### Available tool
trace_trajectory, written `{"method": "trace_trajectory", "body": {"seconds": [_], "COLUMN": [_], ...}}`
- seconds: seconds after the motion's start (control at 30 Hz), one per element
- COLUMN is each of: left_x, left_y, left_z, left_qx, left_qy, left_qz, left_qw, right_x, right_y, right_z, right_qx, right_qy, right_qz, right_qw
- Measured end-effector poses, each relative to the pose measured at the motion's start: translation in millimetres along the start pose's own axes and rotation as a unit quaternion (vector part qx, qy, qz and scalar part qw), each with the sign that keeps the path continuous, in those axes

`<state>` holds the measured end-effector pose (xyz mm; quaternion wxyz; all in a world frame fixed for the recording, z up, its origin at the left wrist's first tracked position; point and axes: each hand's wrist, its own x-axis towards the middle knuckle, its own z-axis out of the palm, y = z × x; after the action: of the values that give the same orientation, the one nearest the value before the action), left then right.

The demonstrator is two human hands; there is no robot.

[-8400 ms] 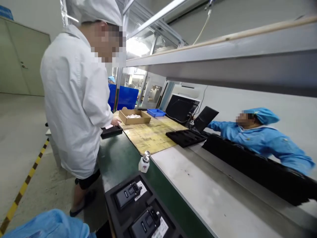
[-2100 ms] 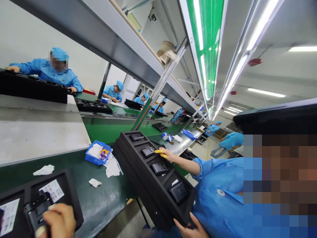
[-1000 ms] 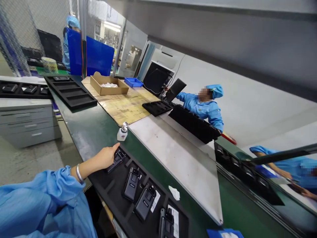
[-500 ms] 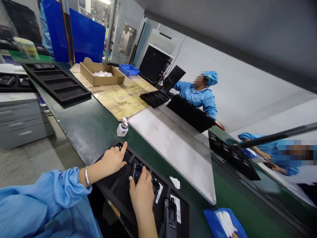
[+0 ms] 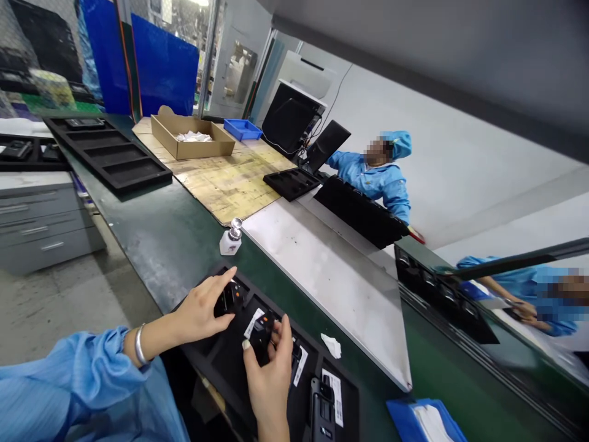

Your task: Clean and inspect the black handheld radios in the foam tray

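Observation:
My right hand (image 5: pixel 271 374) grips a small black handheld device (image 5: pixel 261 331) between thumb and fingers, above a compartment of the black foam tray (image 5: pixel 225 362). On the device I see an orange spot, with a white label strip beside it. My left hand (image 5: pixel 197 310) has its thumb and fingers spread, close beside another black device (image 5: pixel 232 296) in the tray's far compartment. Whether it touches that device I cannot tell. Nearer me, a black device with a silver edge (image 5: pixel 322 410) lies in the tray beside a white label (image 5: pixel 335 393).
A white pump bottle (image 5: pixel 230 239) stands beyond the tray. A crumpled white wipe (image 5: pixel 331 345) and a blue packet (image 5: pixel 426 420) lie to the right. Farther off are a white board (image 5: pixel 335 282), a cardboard box (image 5: pixel 202 149) and another black tray (image 5: pixel 151 178). Two people work opposite.
My right hand has turned the device over, so its orange spot and a white label now show. My left hand has opened wider, with its pointing finger no longer singled out.

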<state>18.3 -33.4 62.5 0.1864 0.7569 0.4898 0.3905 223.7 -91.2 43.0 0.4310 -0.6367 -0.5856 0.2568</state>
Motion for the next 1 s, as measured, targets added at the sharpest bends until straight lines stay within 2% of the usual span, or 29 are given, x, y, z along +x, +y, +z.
{"method": "trace_trajectory", "body": {"seconds": [0.07,0.17,0.33,0.73,1.0], "left_x": [-14,-29,-42,-46,-51], "left_y": [-1,-2,-4,-9,-17], "left_z": [-0.6,1.9,3.5,4.4,4.0], "left_qx": [-0.043,-0.061,-0.060,-0.079,-0.110], "left_qy": [0.051,0.094,0.135,0.140,0.116], "left_qz": [0.050,0.097,0.148,0.160,0.131], "left_qw": [0.997,0.989,0.978,0.974,0.978], "right_x": [-13,-28,-39,-38,-37], "right_y": [6,18,29,23,15], "right_z": [3,10,12,11,9], "right_qx": [0.053,0.068,0.072,0.083,0.087], "right_qy": [0.020,0.040,0.057,0.075,0.068], "right_qz": [-0.034,-0.069,-0.068,-0.090,-0.080], "right_qw": [0.998,0.994,0.993,0.990,0.991]}}
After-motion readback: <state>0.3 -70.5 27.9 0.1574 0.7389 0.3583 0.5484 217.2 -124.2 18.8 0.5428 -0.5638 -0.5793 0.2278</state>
